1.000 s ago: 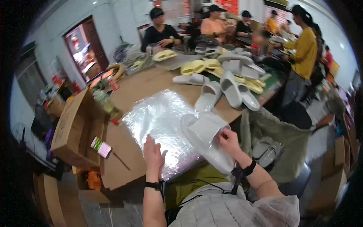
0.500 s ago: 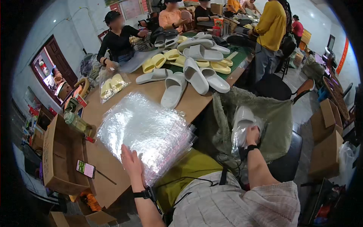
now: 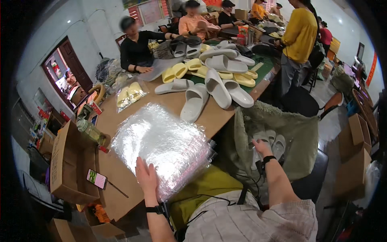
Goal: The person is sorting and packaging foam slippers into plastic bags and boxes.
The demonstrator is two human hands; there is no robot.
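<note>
The room is evenly and fairly brightly lit, with soft, weak shadows. Daylight shows through an open doorway (image 3: 66, 76) at the left. Strong glare breaks across the crinkled stack of clear plastic bags (image 3: 163, 145) on the surface (image 3: 121, 181). A black fisheye rim rings the picture, and straight edges bend near it. Faces far off are blurred; the centre is reasonably sharp.

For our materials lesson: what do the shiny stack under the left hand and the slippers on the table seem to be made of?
Shiny stack: thin clear plastic bags, glossy; crinkled glare shows it. Slippers: likely moulded foam or rubber, matte; thick, smooth one-piece shapes in white and yellow.
</note>
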